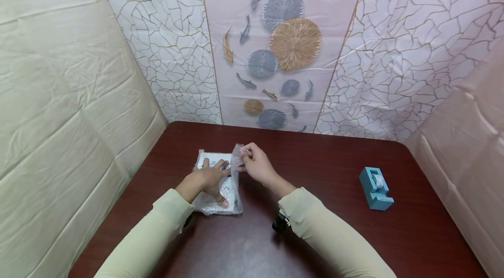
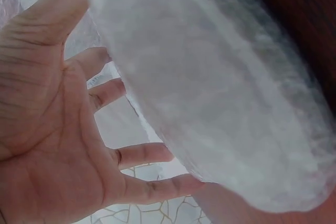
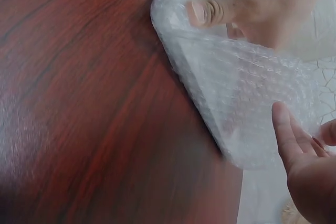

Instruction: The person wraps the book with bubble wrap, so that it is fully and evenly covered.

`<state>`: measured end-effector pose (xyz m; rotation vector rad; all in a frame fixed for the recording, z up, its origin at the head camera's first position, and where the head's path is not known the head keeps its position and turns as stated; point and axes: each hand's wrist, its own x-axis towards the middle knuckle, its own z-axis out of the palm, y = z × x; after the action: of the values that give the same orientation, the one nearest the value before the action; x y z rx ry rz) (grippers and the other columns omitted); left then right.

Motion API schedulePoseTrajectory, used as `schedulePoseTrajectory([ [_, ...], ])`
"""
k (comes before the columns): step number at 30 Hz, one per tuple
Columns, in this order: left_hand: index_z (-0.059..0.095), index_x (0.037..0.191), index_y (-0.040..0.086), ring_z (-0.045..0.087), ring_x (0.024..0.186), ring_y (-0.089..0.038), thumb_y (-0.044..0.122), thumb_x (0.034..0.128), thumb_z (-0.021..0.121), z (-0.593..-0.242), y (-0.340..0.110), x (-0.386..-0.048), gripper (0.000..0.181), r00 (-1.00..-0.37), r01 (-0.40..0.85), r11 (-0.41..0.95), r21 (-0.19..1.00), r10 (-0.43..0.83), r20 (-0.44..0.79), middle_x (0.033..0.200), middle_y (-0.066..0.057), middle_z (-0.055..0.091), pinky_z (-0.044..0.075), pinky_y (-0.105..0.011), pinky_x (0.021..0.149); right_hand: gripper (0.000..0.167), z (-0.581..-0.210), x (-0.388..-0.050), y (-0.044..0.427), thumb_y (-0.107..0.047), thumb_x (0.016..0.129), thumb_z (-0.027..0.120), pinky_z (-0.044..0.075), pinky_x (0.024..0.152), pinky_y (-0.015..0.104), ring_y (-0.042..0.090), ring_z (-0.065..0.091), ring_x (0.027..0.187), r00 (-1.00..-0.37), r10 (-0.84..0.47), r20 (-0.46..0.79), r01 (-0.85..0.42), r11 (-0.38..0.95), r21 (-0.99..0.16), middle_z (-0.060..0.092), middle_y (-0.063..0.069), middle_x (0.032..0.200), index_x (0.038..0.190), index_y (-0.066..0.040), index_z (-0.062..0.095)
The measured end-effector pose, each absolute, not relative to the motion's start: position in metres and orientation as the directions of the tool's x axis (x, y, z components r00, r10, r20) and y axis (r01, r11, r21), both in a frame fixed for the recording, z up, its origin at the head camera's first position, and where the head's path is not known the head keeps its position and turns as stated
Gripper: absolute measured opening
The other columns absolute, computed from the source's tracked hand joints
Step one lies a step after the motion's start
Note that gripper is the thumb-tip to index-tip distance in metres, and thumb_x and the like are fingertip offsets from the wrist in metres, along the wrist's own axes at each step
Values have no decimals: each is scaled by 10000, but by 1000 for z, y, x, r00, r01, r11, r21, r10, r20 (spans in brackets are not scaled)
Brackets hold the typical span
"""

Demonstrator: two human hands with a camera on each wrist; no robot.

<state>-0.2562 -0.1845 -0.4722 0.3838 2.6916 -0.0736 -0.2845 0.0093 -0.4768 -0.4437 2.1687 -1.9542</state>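
A flat white item (image 1: pixel 227 188) with dark print lies on the table inside clear bubble wrap (image 3: pixel 252 82). My left hand (image 1: pixel 210 179) rests on top of it with fingers spread. In the left wrist view those fingers (image 2: pixel 144 154) look nearly straight, their tips at the wrap's edge. On the item's right side, my right hand (image 1: pixel 257 164) pinches a raised flap of the wrap (image 1: pixel 236 157) between thumb and fingers. The right wrist view has the left thumb (image 3: pixel 202 12) on the wrap, while the right hand (image 3: pixel 310 169) is at the opposite end.
A teal tape dispenser (image 1: pixel 372 192) with a roll of clear tape stands at the right of the dark red-brown table (image 1: pixel 315 234). Patterned cloth (image 1: pixel 283 72) hangs behind the table's back edge, and plain cream cloth (image 1: pixel 71 94) hangs at the left.
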Motion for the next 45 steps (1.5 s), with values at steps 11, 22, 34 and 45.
schedulePoseTrajectory([
  [11,516,1659,216,254,1582,-615,716,689,961,-477,-190,-257,1178,-879,262,965,31,252,-405,1836,-44,257,389,-884,1112,215,-484,-278,-3,14,1153,444,661,931,600,445,738,1166,-927,-375,27,-61,80,-995,640,310,1383,1350,44,527],
  [22,668,1502,116,248,1609,-609,712,683,974,-485,-194,-259,1058,-880,240,969,55,242,-409,1827,-53,291,374,-881,1127,242,-493,-274,-9,4,1164,413,657,945,605,460,701,1232,-904,-426,23,-50,52,-997,607,322,1486,1396,33,477],
  [34,755,1352,43,262,1619,-577,697,701,971,-478,-192,-253,947,-887,222,973,63,229,-401,1786,-53,346,382,-858,1149,244,-497,-275,-12,-8,1167,418,669,959,536,448,692,1267,-900,-435,17,-68,102,-992,563,299,1584,1403,17,477],
  [45,755,1327,4,312,1570,-465,807,596,964,-504,-200,-267,1106,-910,190,978,87,208,-357,1765,-194,266,409,-810,1154,250,-500,-275,-14,-4,1158,427,659,986,536,459,674,1299,-901,-435,1,-53,108,-993,563,306,1584,1401,27,474],
])
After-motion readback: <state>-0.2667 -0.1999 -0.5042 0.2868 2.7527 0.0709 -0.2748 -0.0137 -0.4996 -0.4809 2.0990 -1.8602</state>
